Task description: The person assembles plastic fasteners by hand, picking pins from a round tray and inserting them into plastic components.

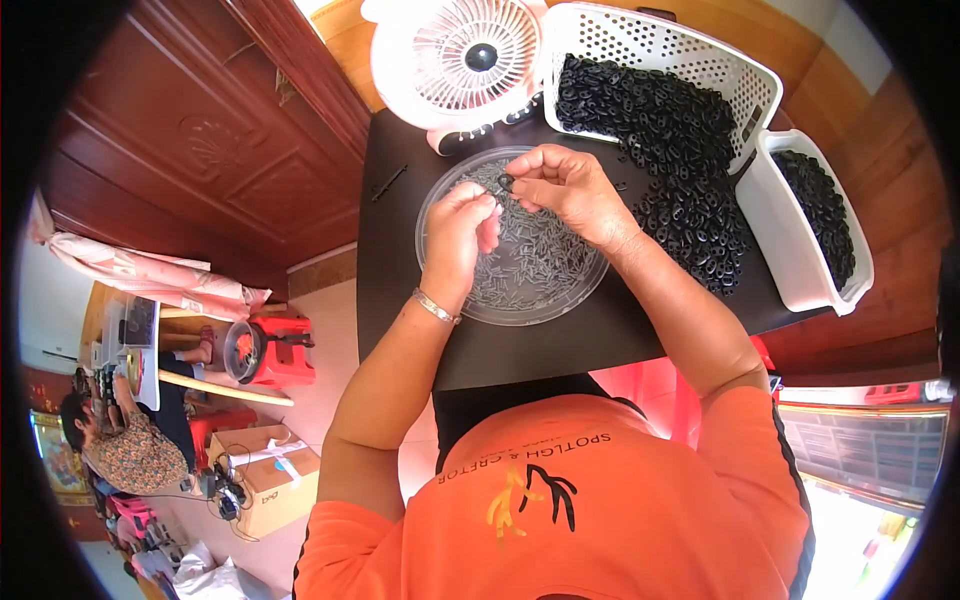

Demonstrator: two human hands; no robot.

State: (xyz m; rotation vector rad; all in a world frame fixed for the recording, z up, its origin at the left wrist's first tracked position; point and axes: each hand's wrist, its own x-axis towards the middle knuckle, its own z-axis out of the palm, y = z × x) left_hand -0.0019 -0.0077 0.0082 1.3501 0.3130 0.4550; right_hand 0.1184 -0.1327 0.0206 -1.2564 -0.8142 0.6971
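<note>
Above a round clear tray [520, 321], my two hands meet fingertip to fingertip. My right hand [578, 196] pinches a small black piece [506, 183] between thumb and index finger. Close against it, my left hand [461, 232] is closed, its thumb pressed to the fingers; whatever they grip is too small or hidden to make out. Many short, thin grey pins [535, 250] lie in the tray below. To the right of the tray, a heap of small black oval pieces with holes [692, 235] spreads over the dark table.
A white perforated basket [640, 38] lies tipped at the back, black pieces spilling out. Right of it stands a white bin [795, 262] with more. A pink-and-white fan [440, 85] stands behind the tray. A thin dark stick [390, 183] lies left. Another person [135, 450] sits far left.
</note>
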